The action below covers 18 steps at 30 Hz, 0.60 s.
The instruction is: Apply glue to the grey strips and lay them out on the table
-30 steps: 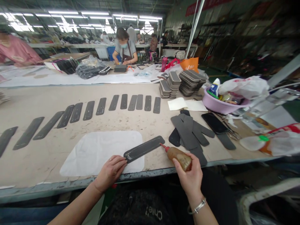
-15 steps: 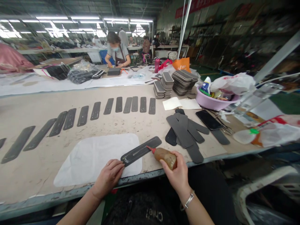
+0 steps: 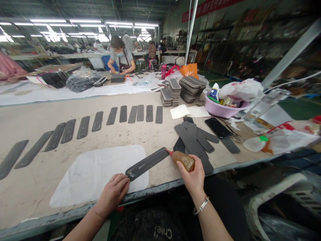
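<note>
A long dark-grey strip [image 3: 146, 164] with rounded ends lies slantwise, partly over a white sheet [image 3: 82, 174]. Glossy wet lines of glue run along its top. At its near end my left hand [image 3: 112, 192] is closed, the fingertips pinching the strip's edge. My right hand [image 3: 194, 174] is wrapped round a brown glue bottle [image 3: 184, 160], tipped to the left. The bottle's red nozzle touches or nearly touches the strip's far end. Just beyond the bottle is a loose pile of plain grey strips [image 3: 187, 134].
Several glue-lined strips [image 3: 82, 127] stand in a curved row across the table [image 3: 120, 137]. Stacked pieces [image 3: 190, 88], a purple basin [image 3: 224, 108] and a black phone [image 3: 218, 128] are to the right. Across the table a co-worker [image 3: 122, 57] bends over some work.
My right hand has moved the bottle right, its nozzle going from the strip's middle to its far end. More wet glue shows on the strip. My left hand stays at the near end.
</note>
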Tool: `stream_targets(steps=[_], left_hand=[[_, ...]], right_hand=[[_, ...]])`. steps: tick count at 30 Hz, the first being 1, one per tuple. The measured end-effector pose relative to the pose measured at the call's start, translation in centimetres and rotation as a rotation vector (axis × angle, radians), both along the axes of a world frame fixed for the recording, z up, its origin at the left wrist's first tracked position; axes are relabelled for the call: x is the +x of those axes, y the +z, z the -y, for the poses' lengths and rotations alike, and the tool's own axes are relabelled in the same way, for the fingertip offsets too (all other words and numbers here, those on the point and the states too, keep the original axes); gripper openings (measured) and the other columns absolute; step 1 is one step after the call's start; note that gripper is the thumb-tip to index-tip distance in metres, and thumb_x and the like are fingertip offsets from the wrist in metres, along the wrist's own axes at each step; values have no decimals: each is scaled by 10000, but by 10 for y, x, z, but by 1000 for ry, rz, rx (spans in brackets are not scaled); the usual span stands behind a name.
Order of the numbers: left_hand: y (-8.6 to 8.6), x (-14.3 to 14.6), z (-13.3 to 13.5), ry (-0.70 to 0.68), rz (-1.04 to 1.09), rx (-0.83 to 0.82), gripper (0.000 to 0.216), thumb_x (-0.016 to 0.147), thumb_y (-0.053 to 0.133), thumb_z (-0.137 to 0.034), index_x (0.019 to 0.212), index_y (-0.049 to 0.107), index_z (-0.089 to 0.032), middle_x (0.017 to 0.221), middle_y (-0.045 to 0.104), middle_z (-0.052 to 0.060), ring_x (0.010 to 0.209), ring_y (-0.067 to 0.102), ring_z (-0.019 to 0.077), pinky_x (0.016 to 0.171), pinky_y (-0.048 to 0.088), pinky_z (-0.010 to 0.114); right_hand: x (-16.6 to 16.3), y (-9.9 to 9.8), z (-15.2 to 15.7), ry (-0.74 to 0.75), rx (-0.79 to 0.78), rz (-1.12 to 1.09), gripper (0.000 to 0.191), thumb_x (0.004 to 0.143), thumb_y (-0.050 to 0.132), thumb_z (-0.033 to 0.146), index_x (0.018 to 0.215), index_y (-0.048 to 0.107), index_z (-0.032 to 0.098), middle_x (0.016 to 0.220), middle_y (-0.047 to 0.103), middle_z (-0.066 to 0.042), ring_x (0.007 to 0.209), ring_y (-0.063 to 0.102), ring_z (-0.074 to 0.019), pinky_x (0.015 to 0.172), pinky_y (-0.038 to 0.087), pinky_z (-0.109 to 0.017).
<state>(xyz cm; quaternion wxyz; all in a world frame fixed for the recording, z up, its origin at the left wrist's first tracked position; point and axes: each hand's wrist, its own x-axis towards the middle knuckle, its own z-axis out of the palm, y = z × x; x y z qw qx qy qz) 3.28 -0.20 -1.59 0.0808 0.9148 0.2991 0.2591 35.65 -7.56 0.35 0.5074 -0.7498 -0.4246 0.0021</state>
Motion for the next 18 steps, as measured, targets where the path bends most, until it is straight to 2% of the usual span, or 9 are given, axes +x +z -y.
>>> stream_targets(steps=[8,12,15,18], left_hand=[[2,1,-1,-5,-28,12,117,896,494,-108,981,562,-150,947,573,70,912,529,173,860,475,344],[2,2,-1,1,-47,18,122,899,489,-113,990,561,-147,947,569,73,910,527,174,865,478,349],[1,2,-1,-8,-60,35,127,902,481,-118,996,562,-143,957,571,77,917,528,177,868,481,346],[-1,1,-3,8,-78,55,140,911,459,-139,997,570,-148,981,573,83,946,531,189,887,482,351]], right_hand=[[2,1,24,-35,-21,-26,499,736,682,485,1094,525,174,1028,571,-81,920,554,-241,843,466,-391],[-8,-1,32,67,-25,-117,504,728,703,464,1105,515,188,1042,574,-70,924,563,-233,859,465,-380],[-17,0,30,179,-44,-191,486,728,706,459,1086,524,185,1019,581,-72,896,568,-229,813,481,-364],[-21,-1,22,200,-45,-221,495,734,698,467,1094,521,176,1018,582,-79,896,568,-229,804,482,-360]])
